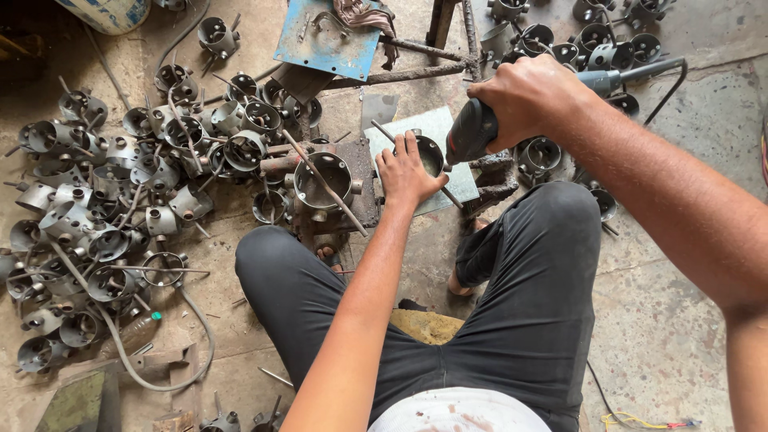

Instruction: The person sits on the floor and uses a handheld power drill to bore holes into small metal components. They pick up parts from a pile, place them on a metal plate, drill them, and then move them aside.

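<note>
While the left hand [406, 172] presses flat, fingers spread, on a metal cup [430, 154] lying on a grey plate [424, 128] on the floor, the right hand [524, 100] has its grip closed around a drill [474, 132] just beside the cup. More cups [120, 208] are heaped leftward.

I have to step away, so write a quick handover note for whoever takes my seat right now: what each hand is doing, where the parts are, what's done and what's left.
Left hand: flat on the round metal cup, pinning it to the grey plate.
Right hand: gripping the power drill, nose pointed down at that cup.
Another cup with a rod across it sits on the rusty block left of the plate.
Big heap of cups lies on the floor to the left, a smaller group at top right.
Which heap is finished cannot be told; the cup under the drill is in work.
</note>
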